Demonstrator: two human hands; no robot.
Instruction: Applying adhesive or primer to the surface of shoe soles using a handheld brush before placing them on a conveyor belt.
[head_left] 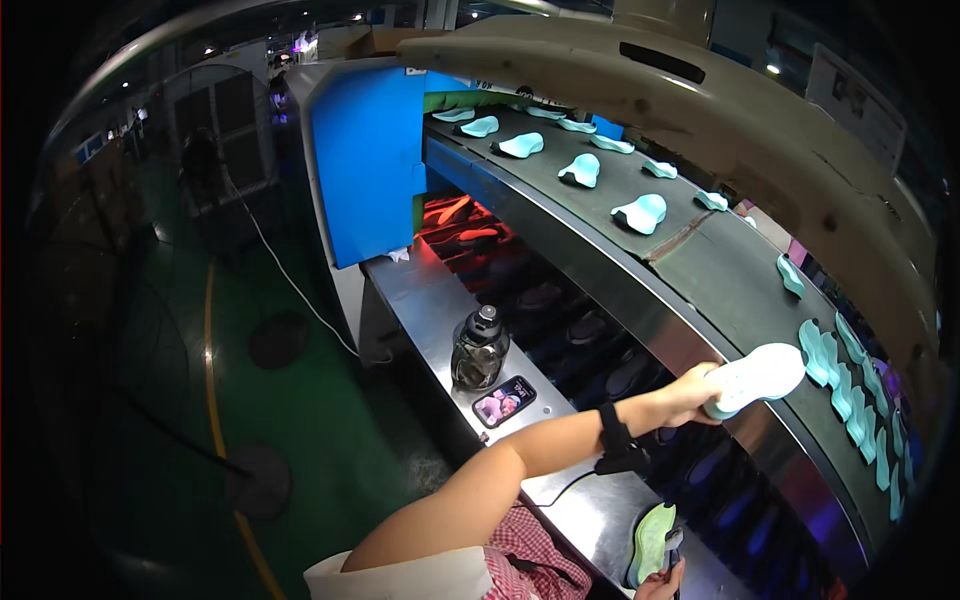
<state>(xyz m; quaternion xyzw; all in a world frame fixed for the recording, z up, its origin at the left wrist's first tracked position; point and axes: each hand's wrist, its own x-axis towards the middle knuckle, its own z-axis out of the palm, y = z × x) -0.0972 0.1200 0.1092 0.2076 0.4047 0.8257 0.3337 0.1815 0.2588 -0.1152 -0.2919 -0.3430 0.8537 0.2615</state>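
My left hand (690, 396) grips the heel end of a white shoe sole with a pale teal edge (760, 378), held over the near edge of the conveyor belt. At the bottom of the view, my right hand (664, 584) is closed on a small dark tool with a greyish head (674, 542), which looks like a brush. A yellow-green shoe sole (652, 540) lies on the metal ledge beside that hand; whether they touch is hard to see. The palm side of my right hand is hidden.
Several teal soles (640, 213) lie on the dark conveyor belt (690, 270), grouped closely at the right. On the metal ledge (410, 290) stand a dark water bottle (481, 350) and a phone (504, 401). Lower rack soles (478, 235) glow red. A cable trails from my left wrist strap (615, 437).
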